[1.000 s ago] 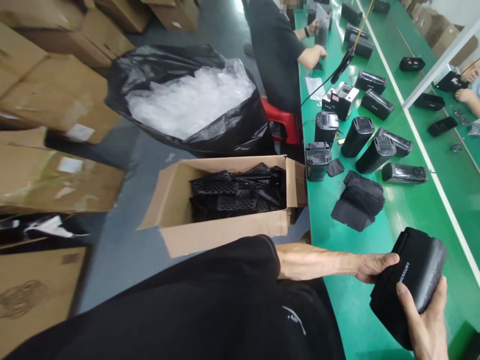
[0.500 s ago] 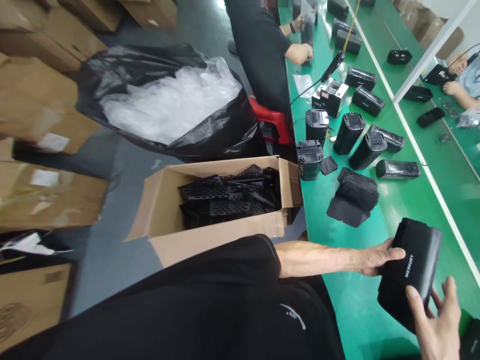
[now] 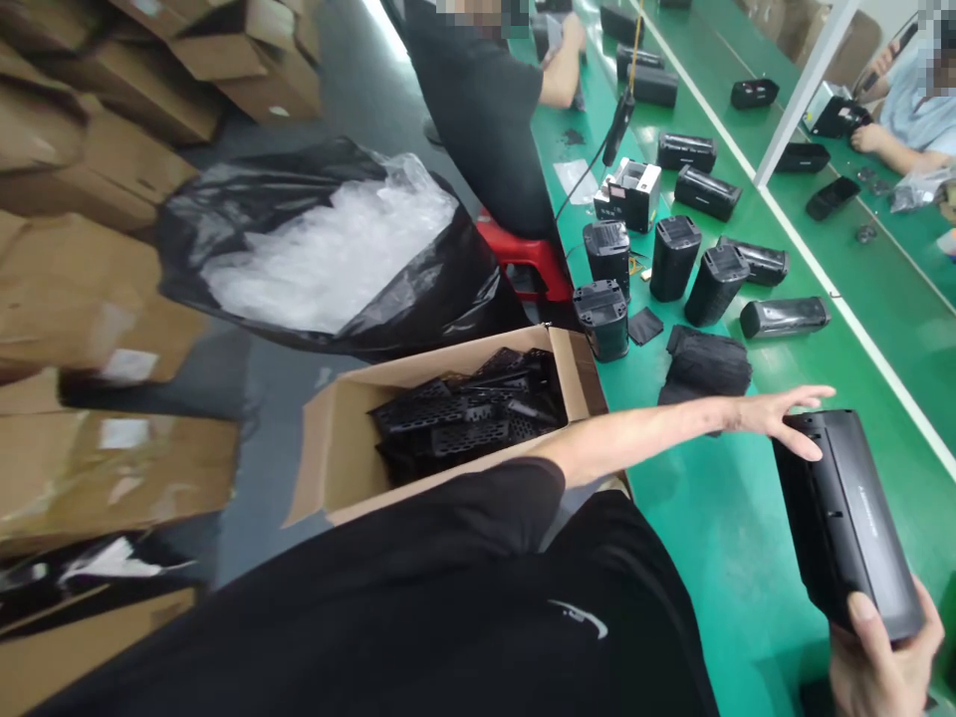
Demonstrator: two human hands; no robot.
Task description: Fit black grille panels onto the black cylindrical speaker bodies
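Right hand [image 3: 885,652], bottom right corner of frame: fingers wrapped round the near end of a black unit [image 3: 843,518], thumb on its top face. Gripping by the end seems to leave the long face clear to see. The unit runs lengthwise up-left from the hand, tilted, above the green bench [image 3: 717,558]. Can't tell if its far end rests on the bench.

Left hand [image 3: 777,413], right of centre: spread flat, palm down, nothing pinched. The arm stretches across from the black sleeve at bottom centre. Thumb sits at the unit's far end, touching or just off it, can't tell which. Looks like a steadying pose rather than a grip.

Just above-left of the left hand is a stack of black pads [image 3: 706,363], loosely piled at the near edge of the bench, likely for easy reach. Further up, several upright units [image 3: 676,257] stand together in a cluster, and others lie on their sides near them.

Centre frame: open carton [image 3: 336,448] on the floor against the bench edge, filled with black perforated parts [image 3: 463,418]. Upper left of it is a black bag [image 3: 224,199] stuffed with clear plastic [image 3: 329,249]. Blurred boxes [image 3: 112,329] stand along the left edge.

Top centre: a co-worker [image 3: 485,110] in black on a red stool [image 3: 523,264], hands on the bench. Top right: another person's arm [image 3: 892,149] across the divider.
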